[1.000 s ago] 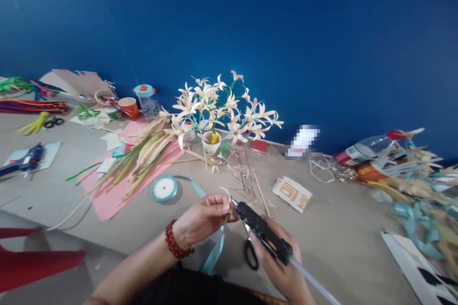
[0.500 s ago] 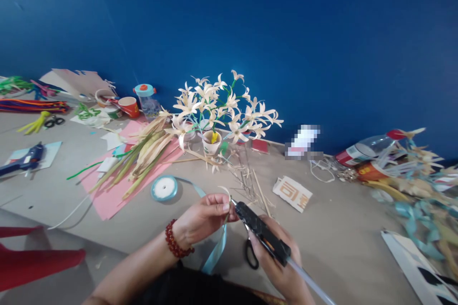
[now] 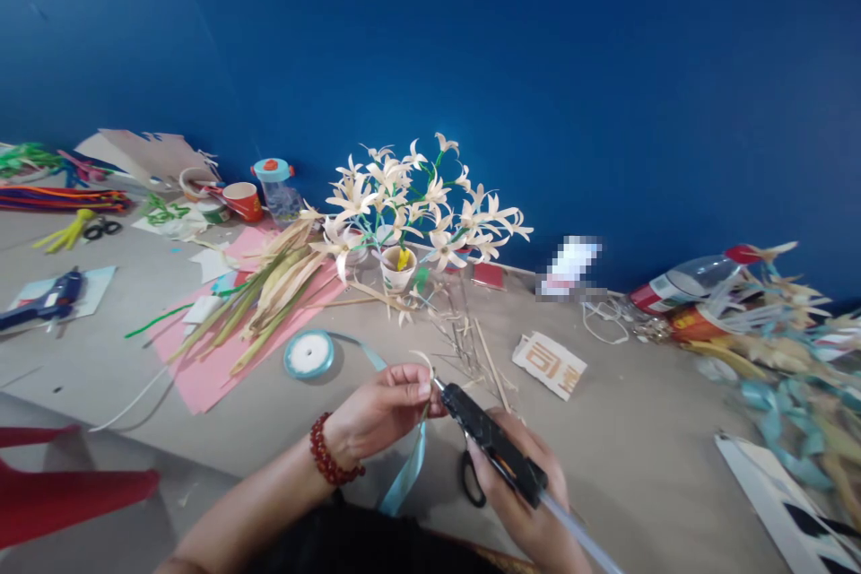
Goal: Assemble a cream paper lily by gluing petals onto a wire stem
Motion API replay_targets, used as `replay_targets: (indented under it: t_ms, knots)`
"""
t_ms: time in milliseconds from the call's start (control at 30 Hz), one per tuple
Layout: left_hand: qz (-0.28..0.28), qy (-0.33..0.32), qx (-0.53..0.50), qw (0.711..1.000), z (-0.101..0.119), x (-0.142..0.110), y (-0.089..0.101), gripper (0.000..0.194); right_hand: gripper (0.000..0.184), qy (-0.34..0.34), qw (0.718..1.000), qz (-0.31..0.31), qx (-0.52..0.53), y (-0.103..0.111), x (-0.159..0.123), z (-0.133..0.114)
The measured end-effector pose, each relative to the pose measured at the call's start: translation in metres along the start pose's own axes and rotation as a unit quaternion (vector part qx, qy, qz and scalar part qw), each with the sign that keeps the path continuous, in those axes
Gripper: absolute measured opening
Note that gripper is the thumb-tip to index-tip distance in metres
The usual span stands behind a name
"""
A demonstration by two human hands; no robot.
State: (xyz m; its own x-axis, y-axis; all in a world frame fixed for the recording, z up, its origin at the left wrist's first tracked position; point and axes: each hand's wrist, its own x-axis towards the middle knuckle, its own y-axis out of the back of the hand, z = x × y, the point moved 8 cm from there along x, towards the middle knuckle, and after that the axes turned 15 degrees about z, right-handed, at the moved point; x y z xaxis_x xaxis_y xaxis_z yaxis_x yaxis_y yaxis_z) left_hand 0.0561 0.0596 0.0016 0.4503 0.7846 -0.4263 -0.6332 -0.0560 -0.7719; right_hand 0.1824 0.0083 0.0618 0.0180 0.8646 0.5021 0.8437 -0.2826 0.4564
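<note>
In my left hand (image 3: pixel 396 404), closed in a pinch, is a thin, pale curved petal (image 3: pixel 423 360). My right hand (image 3: pixel 521 484) is wrapped round a black hot glue gun (image 3: pixel 494 439), whose metal nozzle points at the petal by my left fingertips. A clear glue stick (image 3: pixel 582 534) sticks out of the gun's back end. Light blue ribbon (image 3: pixel 405 477) hangs below my left hand, and its spool (image 3: pixel 308 354) lies to the left. Partly hidden behind the right hand are black-handled scissors (image 3: pixel 473 478). Cream flowers on green stems (image 3: pixel 417 197) stand in paper cups (image 3: pixel 398 271) beyond my hands.
Dried corn husks (image 3: pixel 269 296) lie on pink paper (image 3: pixel 202 381) at left. A blue glue gun (image 3: pixel 57 298) rests farther left. Thin sticks (image 3: pixel 491 359) and a cardboard piece (image 3: pixel 550 365) lie ahead. At right are a plastic bottle (image 3: pixel 692 278) and ribbon scraps (image 3: pixel 784 421).
Almost nothing differs. The back end of the glue stick has shifted slightly to the left; both hands stay in nearly the same place.
</note>
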Motion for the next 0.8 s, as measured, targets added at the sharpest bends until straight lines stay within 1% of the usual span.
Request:
replay_targets:
  t_ms: [200,300,400,500,600,667,700,733,800]
  knots:
    - [-0.013,-0.009,0.002,1.000,0.002,-0.003,-0.004,0.017,0.003,0.003,1.000,0.002,-0.016,0.002,0.002,0.004]
    - [-0.031,-0.019,0.001,0.999,0.003,-0.005,-0.008,0.016,0.004,-0.012,1.000,0.013,-0.016,0.005,0.003,0.006]
    - [-0.046,-0.030,0.002,0.998,0.005,-0.006,-0.010,0.016,0.008,-0.036,0.997,0.063,-0.023,0.013,0.003,0.008]
    - [-0.054,-0.030,0.014,0.998,0.006,-0.007,-0.009,0.017,0.011,-0.048,0.989,0.125,-0.057,0.027,0.001,0.017]
    - [-0.059,-0.043,0.023,0.997,0.010,-0.007,-0.005,0.016,0.020,-0.062,0.973,0.177,-0.137,0.051,0.001,0.040]
    - [-0.063,-0.057,0.025,0.996,0.015,-0.007,0.000,0.016,0.029,-0.078,0.949,0.187,-0.241,0.070,0.002,0.064]
    - [-0.064,-0.065,0.029,0.995,0.017,-0.007,0.003,0.016,0.032,-0.096,0.932,0.175,-0.303,0.079,0.003,0.078]
    - [-0.063,-0.076,0.035,0.995,0.019,-0.006,0.007,0.015,0.033,-0.121,0.912,0.150,-0.361,0.087,0.002,0.095]
    - [-0.050,-0.106,0.057,0.991,0.024,-0.005,0.016,0.013,0.032,-0.166,0.881,0.083,-0.435,0.096,-0.002,0.127]
